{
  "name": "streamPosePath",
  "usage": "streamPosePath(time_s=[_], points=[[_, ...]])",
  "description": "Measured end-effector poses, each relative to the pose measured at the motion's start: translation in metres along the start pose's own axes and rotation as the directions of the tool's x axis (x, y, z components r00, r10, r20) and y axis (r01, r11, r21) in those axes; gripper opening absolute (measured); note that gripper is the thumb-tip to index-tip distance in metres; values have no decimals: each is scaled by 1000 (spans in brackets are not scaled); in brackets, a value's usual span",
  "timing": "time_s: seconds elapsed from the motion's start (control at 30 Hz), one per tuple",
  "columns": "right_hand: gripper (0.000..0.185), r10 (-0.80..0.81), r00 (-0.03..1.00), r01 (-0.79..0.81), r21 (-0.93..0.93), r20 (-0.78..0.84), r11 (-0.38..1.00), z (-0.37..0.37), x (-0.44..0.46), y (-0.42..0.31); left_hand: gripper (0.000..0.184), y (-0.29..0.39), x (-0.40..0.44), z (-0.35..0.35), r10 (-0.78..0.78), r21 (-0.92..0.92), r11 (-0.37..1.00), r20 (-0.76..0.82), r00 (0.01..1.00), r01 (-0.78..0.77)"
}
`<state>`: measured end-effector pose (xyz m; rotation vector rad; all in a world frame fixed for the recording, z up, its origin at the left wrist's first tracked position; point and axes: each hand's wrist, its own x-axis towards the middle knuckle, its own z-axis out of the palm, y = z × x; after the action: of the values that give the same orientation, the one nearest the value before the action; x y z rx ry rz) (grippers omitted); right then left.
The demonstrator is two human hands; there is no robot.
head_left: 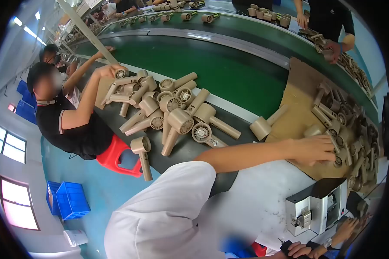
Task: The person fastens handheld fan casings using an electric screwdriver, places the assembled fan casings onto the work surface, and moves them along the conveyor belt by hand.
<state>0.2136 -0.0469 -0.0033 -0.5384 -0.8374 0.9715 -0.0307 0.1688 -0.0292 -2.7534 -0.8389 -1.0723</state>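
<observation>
My left hand (pixel 316 150), at the end of a white-sleeved arm, reaches across to a heap of beige handheld fans (pixel 333 105) on the right. Its fingers are stretched over the near side of the heap, touching or just above a fan; their tips are partly hidden. Low in the view, my right hand (pixel 297 249) is closed round a black electric screwdriver (pixel 286 247), whose thin bit points up and left. One fan (pixel 261 128) lies on its own beside the cardboard (pixel 285 99). More fans (pixel 180 121) are piled left of centre, some with open fronts showing their blades.
A grey-white machine (pixel 317 209) stands on the white tabletop (pixel 263 194). A green conveyor belt (pixel 212 64) runs behind. At left, a co-worker in black (pixel 75 125) handles fans by a red stool (pixel 121 157). Another person's hand (pixel 345 228) shows lower right. Blue crates (pixel 71 200) stand on the floor.
</observation>
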Motion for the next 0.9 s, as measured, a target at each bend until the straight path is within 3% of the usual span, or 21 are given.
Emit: streamPosePath(time_s=[0.07, 0.1, 0.13, 0.17, 0.23, 0.27, 0.3, 0.37, 0.43, 0.47, 0.53, 0.57, 0.63, 0.9], points=[[68, -7, 1000, 7, 5, -5, 1000, 1, 1, 1, 40, 28, 6, -16, -272, -418, 893, -211, 939, 165], [67, -8, 1000, 8, -4, -19, 1000, 3, 1, 1, 40, 39, 4, -28, -268, -438, 885, -200, 942, 159], [69, -4, 1000, 4, 32, -19, 999, 4, 1, 3, 40, 51, 0, -38, -366, -640, 741, -130, 921, 204], [58, -30, 988, 10, 138, 148, 990, 5, 5, 4, 40, 64, -3, -45, -425, -811, 537, -22, 905, 232], [55, -70, 997, 71, -56, 29, 996, 12, 4, -5, 42, 85, -16, -47, -503, -829, 416, 131, 854, 373], [60, -106, 992, 101, 82, 64, 992, 13, 7, -4, 45, 92, -22, -49, -543, -762, 391, 262, 798, 516], [64, -145, 986, 144, 21, 86, 989, 12, 11, -8, 45, 97, -25, -58, -545, -749, 277, 394, 740, 602], [76, -184, 980, 184, 6, 72, 983, 16, 23, -11, 31, 103, -36, -48, -595, -869, 46, 372, 713, 492], [78, -224, 970, 229, -54, 91, 972, 22, 35, -11, 9, 106, -37, -48, -654, -904, 35, 303, 694, 427], [81, -230, 969, 237, -73, 91, 969, 25, 40, -10, 9, 108, -35, -48, -626, -902, -2, 338, 703, 433], [83, -238, 963, 250, -90, 127, 964, 25, 47, -3, 17, 111, -36, -50, -710, -752, 268, 268, 651, 602], [84, -236, 960, 252, -99, 151, 963, 22, 49, 0, 17, 115, -35, -45, -711, -749, 263, 276, 647, 608], [85, -225, 960, 244, -106, 167, 964, 23, 51, 7, 31, 121, -34, -38, -718, -665, 454, 123, 685, 594], [89, -173, 962, 206, -150, 210, 967, 14, 51, 45, 33, 126, -52, -32, -594, -600, 635, 24, 804, 487]])
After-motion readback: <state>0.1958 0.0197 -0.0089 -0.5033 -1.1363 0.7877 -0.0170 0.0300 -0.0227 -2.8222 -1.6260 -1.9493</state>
